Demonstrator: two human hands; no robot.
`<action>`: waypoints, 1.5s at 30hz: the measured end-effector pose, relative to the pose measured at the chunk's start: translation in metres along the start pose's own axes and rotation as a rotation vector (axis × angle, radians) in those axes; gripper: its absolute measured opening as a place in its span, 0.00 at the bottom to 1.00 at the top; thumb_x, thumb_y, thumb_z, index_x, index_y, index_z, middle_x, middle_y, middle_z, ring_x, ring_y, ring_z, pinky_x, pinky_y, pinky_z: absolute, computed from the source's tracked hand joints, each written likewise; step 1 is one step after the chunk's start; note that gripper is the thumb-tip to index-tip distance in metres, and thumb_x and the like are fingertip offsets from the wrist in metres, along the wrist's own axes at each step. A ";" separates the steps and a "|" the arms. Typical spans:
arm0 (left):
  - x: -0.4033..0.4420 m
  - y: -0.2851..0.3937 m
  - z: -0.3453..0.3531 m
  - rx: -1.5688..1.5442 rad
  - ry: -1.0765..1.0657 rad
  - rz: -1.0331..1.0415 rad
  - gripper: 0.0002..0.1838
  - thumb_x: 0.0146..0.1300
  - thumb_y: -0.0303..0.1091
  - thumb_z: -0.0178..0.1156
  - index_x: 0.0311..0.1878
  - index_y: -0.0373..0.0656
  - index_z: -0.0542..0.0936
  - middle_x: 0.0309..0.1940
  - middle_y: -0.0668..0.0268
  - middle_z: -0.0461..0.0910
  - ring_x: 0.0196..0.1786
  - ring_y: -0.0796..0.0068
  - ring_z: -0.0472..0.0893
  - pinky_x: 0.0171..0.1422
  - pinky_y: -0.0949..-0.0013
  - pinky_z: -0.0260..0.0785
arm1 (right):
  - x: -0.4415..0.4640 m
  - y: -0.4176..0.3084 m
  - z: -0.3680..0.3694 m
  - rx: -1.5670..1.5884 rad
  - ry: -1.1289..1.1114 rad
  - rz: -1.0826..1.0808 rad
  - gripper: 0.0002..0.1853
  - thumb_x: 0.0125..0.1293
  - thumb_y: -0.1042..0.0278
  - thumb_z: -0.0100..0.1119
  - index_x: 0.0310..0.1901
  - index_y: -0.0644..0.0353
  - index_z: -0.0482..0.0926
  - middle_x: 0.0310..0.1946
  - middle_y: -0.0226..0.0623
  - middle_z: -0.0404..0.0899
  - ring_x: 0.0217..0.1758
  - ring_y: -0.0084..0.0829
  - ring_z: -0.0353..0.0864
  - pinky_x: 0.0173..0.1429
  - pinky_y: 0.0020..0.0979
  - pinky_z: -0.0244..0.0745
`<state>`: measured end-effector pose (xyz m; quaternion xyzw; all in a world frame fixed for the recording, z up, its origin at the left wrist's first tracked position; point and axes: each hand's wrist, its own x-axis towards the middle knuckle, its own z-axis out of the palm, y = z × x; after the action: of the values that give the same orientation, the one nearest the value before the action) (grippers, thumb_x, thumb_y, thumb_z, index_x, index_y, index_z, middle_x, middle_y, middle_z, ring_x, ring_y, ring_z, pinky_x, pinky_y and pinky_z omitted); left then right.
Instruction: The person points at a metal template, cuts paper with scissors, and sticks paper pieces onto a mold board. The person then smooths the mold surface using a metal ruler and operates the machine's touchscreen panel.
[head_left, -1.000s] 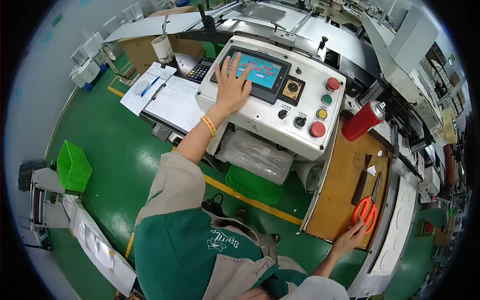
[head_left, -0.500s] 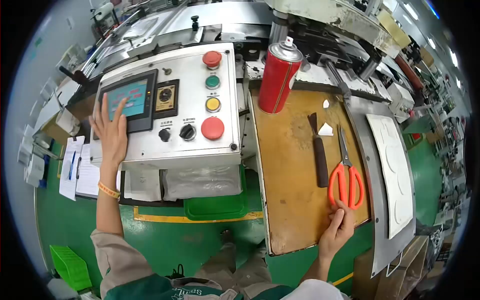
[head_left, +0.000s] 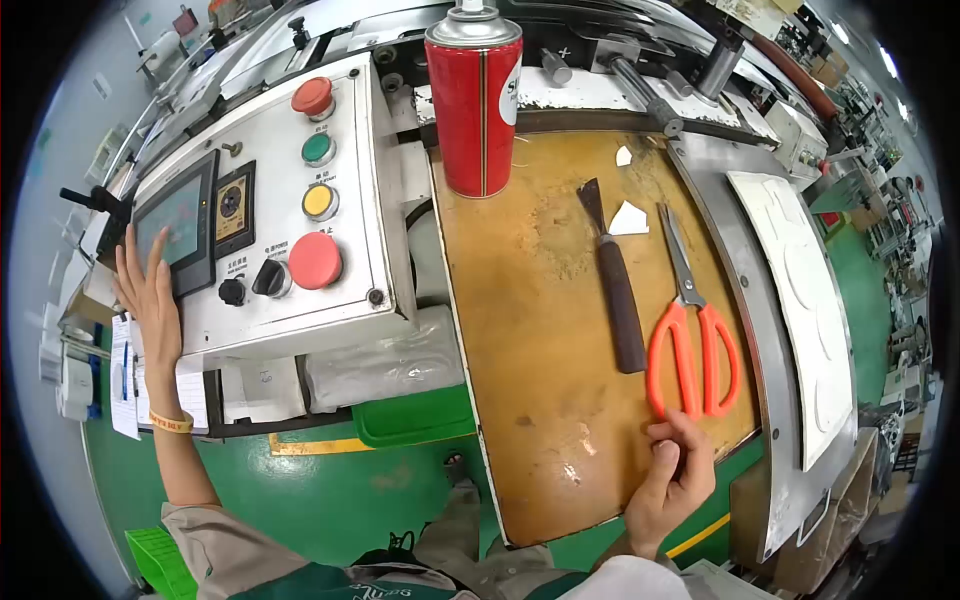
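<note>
My left hand [head_left: 152, 300] is spread, its fingertips at the lower left edge of the touchscreen [head_left: 178, 222] on the white control panel [head_left: 330, 215]. Curled near the board's front edge, my right hand [head_left: 676, 480] has its fingertips by the orange handles of the scissors [head_left: 688, 335]; whether they touch is unclear. The scissors lie on the brown board [head_left: 530, 400], blades pointing away. Left of them lies a dark-handled scraper [head_left: 620, 300], with a white scrap [head_left: 629, 218] beside its blade. A red spray can [head_left: 473, 110] stands upright at the board's back left.
A metal strip [head_left: 730, 230] with a white sheet [head_left: 795, 300] borders the board on the right. Metal rods [head_left: 645, 95] stick out behind it. A green crate [head_left: 415, 415] and a plastic-wrapped bundle [head_left: 385, 365] sit below the panel. Clipboard papers [head_left: 190, 395] lie at the left.
The view has swung right and come closer to the board. My left hand has gone from over the touchscreen to its lower left edge. My right hand remains by the scissor handles, fingers curled.
</note>
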<state>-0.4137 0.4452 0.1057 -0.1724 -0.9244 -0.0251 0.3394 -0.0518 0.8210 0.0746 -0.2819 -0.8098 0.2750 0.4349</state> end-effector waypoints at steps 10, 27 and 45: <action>0.001 -0.007 0.002 0.021 -0.016 0.008 0.26 0.74 0.50 0.31 0.69 0.58 0.67 0.76 0.69 0.49 0.78 0.61 0.41 0.78 0.51 0.23 | 0.004 -0.002 -0.002 0.018 -0.035 0.041 0.14 0.62 0.64 0.59 0.43 0.66 0.81 0.25 0.33 0.80 0.22 0.26 0.71 0.27 0.24 0.65; 0.001 -0.007 0.002 -0.010 0.074 -0.014 0.26 0.74 0.50 0.30 0.70 0.58 0.66 0.76 0.66 0.47 0.78 0.59 0.41 0.77 0.48 0.22 | 0.008 -0.004 -0.005 -0.001 -0.045 -0.007 0.12 0.60 0.68 0.63 0.43 0.65 0.81 0.24 0.32 0.79 0.23 0.26 0.73 0.26 0.24 0.67; -0.376 0.230 -0.026 -0.756 -0.159 -0.676 0.27 0.73 0.36 0.42 0.70 0.33 0.57 0.70 0.51 0.58 0.71 0.54 0.58 0.75 0.57 0.47 | -0.122 0.126 -0.060 0.608 -0.376 -0.123 0.16 0.61 0.69 0.60 0.51 0.61 0.74 0.37 0.39 0.78 0.37 0.39 0.79 0.38 0.36 0.74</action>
<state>-0.0536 0.5438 -0.1299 0.0241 -0.8778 -0.4527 0.1547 0.0837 0.8356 -0.0511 -0.0349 -0.7722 0.5238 0.3579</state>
